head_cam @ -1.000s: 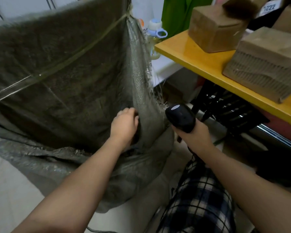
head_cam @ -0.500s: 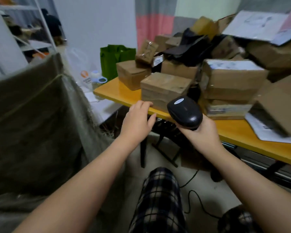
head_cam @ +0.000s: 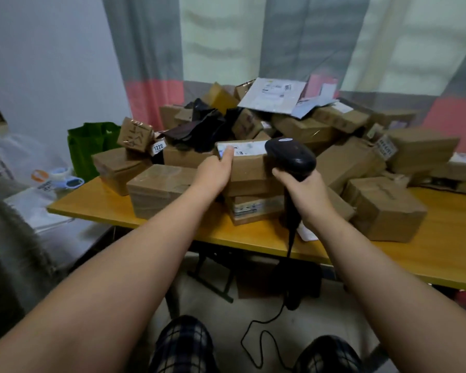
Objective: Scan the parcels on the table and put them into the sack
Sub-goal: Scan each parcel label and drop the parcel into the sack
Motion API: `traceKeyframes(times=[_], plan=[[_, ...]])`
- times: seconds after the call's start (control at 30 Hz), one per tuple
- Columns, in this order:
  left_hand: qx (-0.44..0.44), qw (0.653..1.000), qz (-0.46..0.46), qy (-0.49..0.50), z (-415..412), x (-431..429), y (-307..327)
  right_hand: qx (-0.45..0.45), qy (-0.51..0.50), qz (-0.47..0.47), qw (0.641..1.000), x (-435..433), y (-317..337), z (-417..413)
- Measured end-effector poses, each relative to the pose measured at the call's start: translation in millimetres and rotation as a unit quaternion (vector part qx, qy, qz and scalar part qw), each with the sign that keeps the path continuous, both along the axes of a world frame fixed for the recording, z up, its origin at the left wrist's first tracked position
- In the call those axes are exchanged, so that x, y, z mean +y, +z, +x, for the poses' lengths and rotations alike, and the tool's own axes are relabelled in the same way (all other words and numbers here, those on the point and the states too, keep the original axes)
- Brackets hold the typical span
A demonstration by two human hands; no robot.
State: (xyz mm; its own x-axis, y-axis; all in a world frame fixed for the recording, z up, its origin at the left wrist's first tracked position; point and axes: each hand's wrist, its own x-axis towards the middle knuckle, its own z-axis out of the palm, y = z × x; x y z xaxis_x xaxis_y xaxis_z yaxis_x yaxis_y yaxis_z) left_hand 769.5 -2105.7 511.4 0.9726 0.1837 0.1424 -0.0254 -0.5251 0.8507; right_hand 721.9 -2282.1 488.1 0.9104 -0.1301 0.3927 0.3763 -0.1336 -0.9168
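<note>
At the far left edge hangs the grey woven sack (head_cam: pixel 8 238), its mouth out of sight. Behind it a green bag (head_cam: pixel 89 146) stands by the corner of a yellow table (head_cam: pixel 92 205). My left hand (head_cam: pixel 213 175) reaches across the table and grips a brown cardboard parcel (head_cam: pixel 249 168) by its left end, thumb (head_cam: pixel 228 154) pressed on the white label on top, the other fingers curled round the side. The parcel sits on another box at the front of the heap. Just right of it, my right hand (head_cam: pixel 306 196) is wrapped tight round the handle of a black scanner (head_cam: pixel 291 157), whose head is against the parcel's right end; its cable (head_cam: pixel 264 327) trails to the floor. More parcels (head_cam: pixel 420 146) are heaped across the table to the right, with a white mailer (head_cam: pixel 273 95) on top
</note>
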Motion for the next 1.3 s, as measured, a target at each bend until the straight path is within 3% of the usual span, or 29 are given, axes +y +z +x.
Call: traceKeyframes(times=[0.13, 0.23, 0.5, 0.67, 1.03, 1.3], plan=[[-0.13, 0.977, -0.168, -0.034, -19.1, -3.2, -5.0, -0.036, 0.019, 0.041, 0.998, 2.5, 0.4, -12.2], [-0.142, 0.958, -0.229, -0.101, -36.1, 6.1, -4.5, -0.067, 0.019, 0.063, 0.996, 2.6, -0.8, -26.6], [-0.208, 0.935, -0.232, -0.167, -85.8, 26.3, 12.3, -0.064, 0.012, 0.097, 0.993, 9.8, -0.5, -70.0], [-0.192, 0.943, -0.201, -0.181, -95.4, 24.7, 19.8, -0.048, 0.056, 0.096, 0.993, 18.7, -2.3, -79.3], [-0.202, 0.95, -0.179, -0.16, -92.9, 50.3, 19.1, -0.046, 0.065, -0.061, 0.995, 13.8, 8.3, -88.9], [-0.198, 0.955, -0.174, -0.139, -88.2, 61.4, 14.2, -0.06, 0.041, -0.066, 0.995, 16.0, 19.8, -104.4]])
